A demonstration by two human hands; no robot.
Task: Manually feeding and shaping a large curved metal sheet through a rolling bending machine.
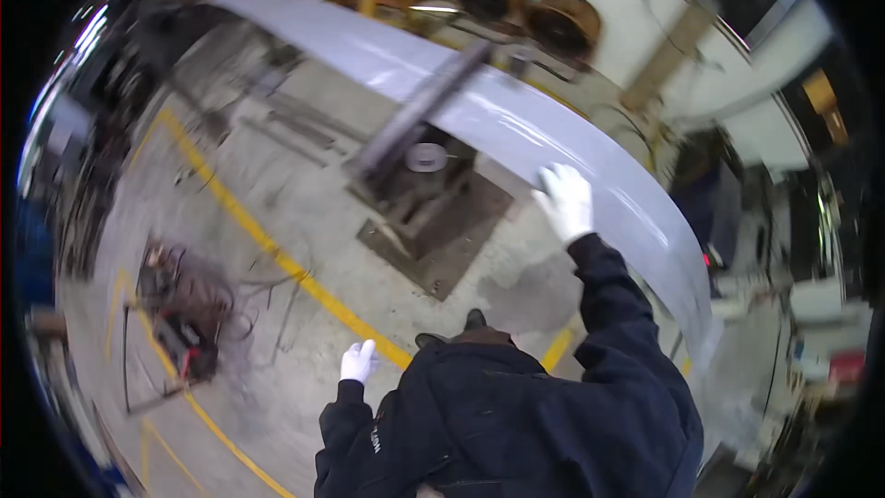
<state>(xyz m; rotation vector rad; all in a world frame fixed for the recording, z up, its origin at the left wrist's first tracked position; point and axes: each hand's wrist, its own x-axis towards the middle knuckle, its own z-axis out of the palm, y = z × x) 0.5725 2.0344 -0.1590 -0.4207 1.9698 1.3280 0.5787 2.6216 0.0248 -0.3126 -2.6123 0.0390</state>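
Observation:
A long, pale grey, glossy sheet stretches from the far left round to the right side; it looks like sheet metal. My right hand, in a white glove, rests with spread fingers at the sheet's near edge. My left hand, gloved in white too, hangs low at my left side, fingers loosely bent and apart, holding nothing that I can see. A steel machine on a dark base plate stands ahead of me. Its slanting beam crosses over the sheet.
Yellow lines run along the concrete floor. At the left a wire-trailing machine stands near a metal frame. Large round drums or spools stand by the far wall. A cluttered bench is at the right.

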